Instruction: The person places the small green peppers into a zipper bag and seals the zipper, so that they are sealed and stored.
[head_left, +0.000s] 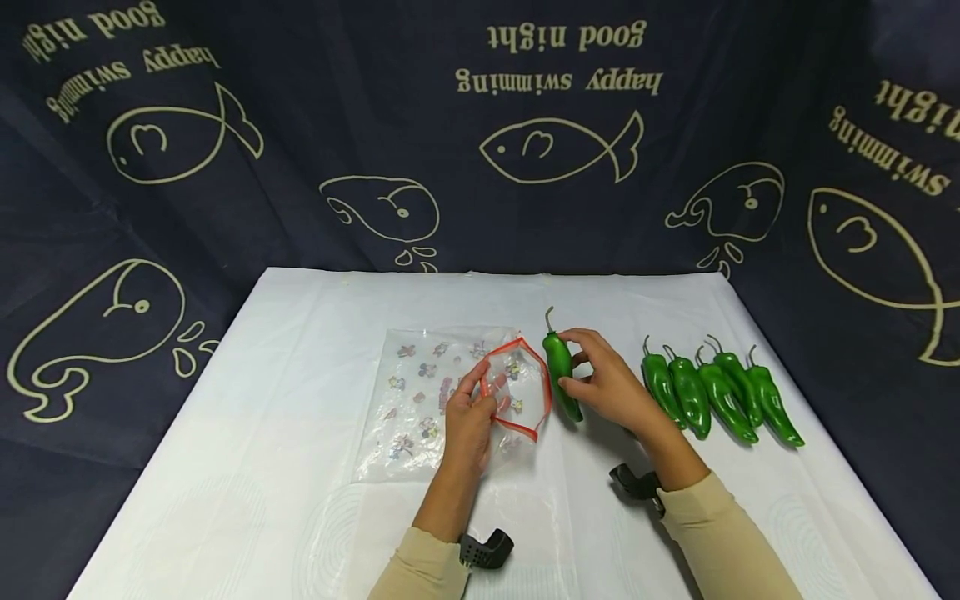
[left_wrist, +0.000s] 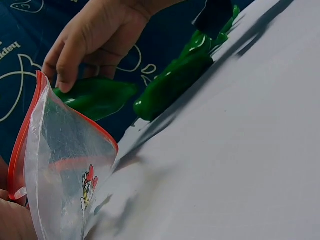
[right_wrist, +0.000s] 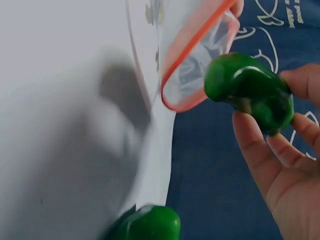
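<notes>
A clear zip bag with a red rim and small cartoon prints lies toward the left of the table, its mouth spread wide and facing right. My left hand grips the bag's rim, some fingers showing through the plastic. Just outside that mouth, my right hand holds a green pepper between thumb and fingers, stem pointing away. In the right wrist view the pepper is pinched close beside the red rim. The left wrist view shows the bag's opening from the side.
Several more green peppers lie in a row on the white tablecloth, right of my right hand. A dark curtain with fish and whale drawings hangs behind the table. Each wrist wears a black camera mount.
</notes>
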